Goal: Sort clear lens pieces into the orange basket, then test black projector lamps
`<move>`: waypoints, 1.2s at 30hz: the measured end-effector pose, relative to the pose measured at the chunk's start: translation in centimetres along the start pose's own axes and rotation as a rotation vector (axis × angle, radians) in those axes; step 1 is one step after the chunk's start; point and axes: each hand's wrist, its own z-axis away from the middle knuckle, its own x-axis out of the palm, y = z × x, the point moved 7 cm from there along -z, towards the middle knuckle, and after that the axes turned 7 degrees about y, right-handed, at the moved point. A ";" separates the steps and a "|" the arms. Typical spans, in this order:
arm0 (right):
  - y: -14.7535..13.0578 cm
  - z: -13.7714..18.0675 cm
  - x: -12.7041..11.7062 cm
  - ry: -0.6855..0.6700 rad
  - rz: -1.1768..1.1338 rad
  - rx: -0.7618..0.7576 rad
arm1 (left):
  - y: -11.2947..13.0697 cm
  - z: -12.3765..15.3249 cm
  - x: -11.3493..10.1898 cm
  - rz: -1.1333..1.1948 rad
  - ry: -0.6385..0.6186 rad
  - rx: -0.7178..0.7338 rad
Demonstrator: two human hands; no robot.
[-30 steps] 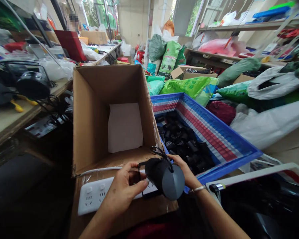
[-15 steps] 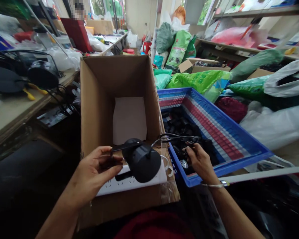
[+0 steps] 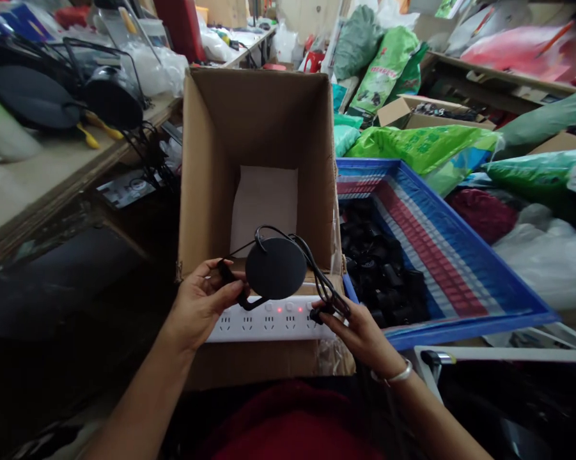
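Note:
My left hand (image 3: pixel 206 300) is closed on the dark arm of a black corded device with a round, flat disc (image 3: pixel 275 268); its exact kind is unclear. The disc faces me, above a white power strip (image 3: pixel 268 326) with two red lights glowing. A looped black cord (image 3: pixel 319 278) runs from the device to my right hand (image 3: pixel 359 329). Between the right fingers is a black plug (image 3: pixel 320 313), close over the strip's right end; I cannot tell whether it touches a socket. Behind the disc stands an open cardboard box (image 3: pixel 259 115) with a pale sheet inside.
A blue plastic crate (image 3: pixel 460 243) holding many small black parts (image 3: pixel 383 268) stands to the right. On the left, a workbench (image 3: pixel 29 185) carries similar black round-disc devices (image 3: pixel 112 102). Green sacks (image 3: pixel 412 144) and an open carton (image 3: pixel 397 112) lie behind the crate.
My right hand has come from over the crate to the power strip, bringing the plug and cord. The device has turned so its flat disc faces me. The camera view has tilted down and shifted left.

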 end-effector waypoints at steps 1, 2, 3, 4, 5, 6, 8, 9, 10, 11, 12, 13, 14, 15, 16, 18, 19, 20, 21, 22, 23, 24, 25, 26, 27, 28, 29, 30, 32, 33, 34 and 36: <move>-0.4 0.0 0.1 -0.020 0.032 -0.029 | -0.1 0.0 -0.1 0.012 -0.003 -0.001; -0.7 -0.1 0.1 -0.036 0.056 -0.058 | -0.2 -0.1 -0.2 0.022 -0.005 -0.001; -1.0 -0.1 0.2 -0.053 0.075 -0.085 | -0.2 -0.2 -0.4 0.030 -0.004 -0.001; -1.2 -0.1 0.3 -0.072 0.095 -0.111 | -0.3 -0.3 -0.5 0.036 0.000 0.001; -1.4 -0.1 0.5 -0.093 0.119 -0.135 | -0.4 -0.4 -0.7 0.043 0.006 0.002; -1.6 -0.1 0.7 -0.114 0.146 -0.160 | -0.5 -0.6 -0.8 0.051 0.011 0.002; -1.8 0.1 1.3 -0.136 0.201 -0.219 | -0.8 -1.0 -1.1 0.073 0.016 0.004; -1.8 0.2 1.5 -0.130 0.223 -0.255 | -0.9 -1.2 -1.3 0.088 0.014 0.008; -1.9 0.3 1.7 -0.114 0.242 -0.292 | -1.1 -1.4 -1.4 0.104 0.010 0.014; -1.9 0.4 1.8 -0.093 0.254 -0.324 | -1.3 -1.6 -1.6 0.120 0.002 0.018; -1.7 0.6 1.9 -0.070 0.262 -0.350 | -1.4 -1.8 -1.7 0.137 -0.009 0.022; -1.6 0.7 2.0 -0.051 0.267 -0.365 | -1.6 -2.1 -1.7 0.153 -0.024 0.026; -1.3 0.8 2.1 -0.038 0.268 -0.370 | -1.8 -2.3 -1.7 0.168 -0.040 0.031; -1.1 0.9 2.1 -0.032 0.265 -0.365 | -1.9 -2.5 -1.6 0.181 -0.057 0.038; -0.9 0.9 2.1 -0.027 0.257 -0.353 | -2.0 -2.6 -1.5 0.188 -0.073 0.047; -0.6 0.9 2.1 -0.032 0.231 -0.305 | -2.0 -2.9 -1.2 0.192 -0.100 0.067; -0.6 0.8 2.0 -0.042 0.215 -0.273 | -2.0 -3.0 -1.0 0.190 -0.112 0.073; -0.6 0.8 2.0 -0.054 0.203 -0.244 | -2.1 -3.1 -0.8 0.188 -0.122 0.075; -0.7 0.7 2.1 -0.066 0.198 -0.221 | -2.1 -3.1 -0.6 0.186 -0.133 0.076; -0.9 0.6 2.1 -0.072 0.200 -0.213 | -2.2 -3.2 -0.5 0.184 -0.142 0.077; -1.1 0.5 2.1 -0.066 0.206 -0.224 | -2.3 -3.3 -0.5 0.181 -0.147 0.077; -1.4 0.4 2.1 -0.048 0.215 -0.249 | -2.4 -3.3 -0.5 0.177 -0.148 0.078; -1.6 0.4 2.1 -0.023 0.223 -0.282 | -2.5 -3.3 -0.6 0.172 -0.147 0.075; -1.7 0.4 2.1 0.005 0.226 -0.313 | -2.6 -3.4 -0.7 0.169 -0.144 0.072; -1.6 0.4 2.1 0.028 0.226 -0.337 | -2.7 -3.4 -0.8 0.167 -0.139 0.067; -1.4 0.5 2.2 0.044 0.223 -0.352 | -2.7 -3.4 -0.9 0.166 -0.137 0.062; -1.2 0.6 2.2 0.052 0.220 -0.357 | -2.8 -3.4 -0.9 0.165 -0.136 0.058; -0.9 0.7 2.3 0.053 0.217 -0.358 | -2.7 -3.3 -0.9 0.163 -0.137 0.056; -0.4 0.8 2.3 0.055 0.212 -0.353 | -2.7 -3.3 -0.8 0.154 -0.142 0.057; -0.3 0.9 2.3 0.058 0.212 -0.348 | -2.6 -3.2 -0.8 0.150 -0.147 0.059; -0.2 0.9 2.2 0.063 0.212 -0.340 | -2.5 -3.2 -0.7 0.147 -0.152 0.063; -0.1 0.9 2.1 0.067 0.217 -0.317 | -2.5 -3.1 -0.6 0.142 -0.156 0.066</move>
